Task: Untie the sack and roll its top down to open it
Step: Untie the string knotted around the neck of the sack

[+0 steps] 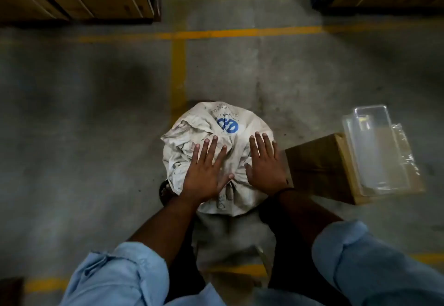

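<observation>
Flatly, the left hand (205, 175) and right hand (265, 166) press straight fingers on the crumpled, rounded woven sack (216, 125), gripping nothing. It stands on the concrete floor (96, 113) just beside a cardboard box (317, 166) topped with clear plastic trays (377, 151).

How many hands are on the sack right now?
2. The left hand lies flat on the crumpled left of the sack; the right hand lies flat on its right side. Both show fully.

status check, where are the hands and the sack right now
Both flat on the sack: left hand, right hand, gripping nothing. Top bunched, not rolled down; tie not visible. cardboard box close on the right, not blocking.
</observation>
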Demonstrator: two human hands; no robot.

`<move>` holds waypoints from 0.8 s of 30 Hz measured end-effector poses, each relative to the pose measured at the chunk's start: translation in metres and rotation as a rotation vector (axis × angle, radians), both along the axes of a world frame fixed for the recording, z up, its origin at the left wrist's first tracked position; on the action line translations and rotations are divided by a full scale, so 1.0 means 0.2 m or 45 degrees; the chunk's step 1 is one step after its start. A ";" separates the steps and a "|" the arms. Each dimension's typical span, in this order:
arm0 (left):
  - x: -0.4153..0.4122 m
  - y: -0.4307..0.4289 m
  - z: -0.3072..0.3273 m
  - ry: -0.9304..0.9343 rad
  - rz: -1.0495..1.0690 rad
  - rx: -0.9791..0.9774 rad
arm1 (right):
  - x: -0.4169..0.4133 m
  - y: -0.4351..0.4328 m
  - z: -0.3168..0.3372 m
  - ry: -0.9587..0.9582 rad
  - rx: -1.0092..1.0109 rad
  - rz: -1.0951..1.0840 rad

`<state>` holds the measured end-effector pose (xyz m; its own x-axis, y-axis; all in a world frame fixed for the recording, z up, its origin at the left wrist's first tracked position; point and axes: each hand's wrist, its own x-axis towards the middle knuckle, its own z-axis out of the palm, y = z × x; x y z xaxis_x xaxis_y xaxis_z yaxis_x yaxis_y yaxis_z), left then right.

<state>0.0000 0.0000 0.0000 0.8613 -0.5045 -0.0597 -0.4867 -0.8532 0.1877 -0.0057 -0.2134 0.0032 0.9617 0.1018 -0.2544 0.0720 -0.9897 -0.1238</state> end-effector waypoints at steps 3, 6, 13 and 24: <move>-0.04 -0.05 -0.27 0.041 0.154 -0.024 | -0.01 0.01 -0.28 -0.026 0.070 -0.065; -0.09 -0.07 -0.60 0.025 0.242 -0.052 | -0.07 0.04 -0.57 -0.055 0.168 -0.143; -0.08 -0.15 -0.96 -0.305 0.352 -0.071 | -0.15 0.09 -0.86 -0.164 0.320 -0.118; -0.62 -0.03 -0.71 -0.330 0.026 -0.245 | -0.63 0.05 -0.53 -0.462 0.189 -0.050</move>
<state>-0.1243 -0.0067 -0.1420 0.8455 -0.4676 0.2578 -0.5224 -0.8243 0.2182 -0.1313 -0.2026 -0.1035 0.9904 0.0730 0.1175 0.0996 -0.9659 -0.2390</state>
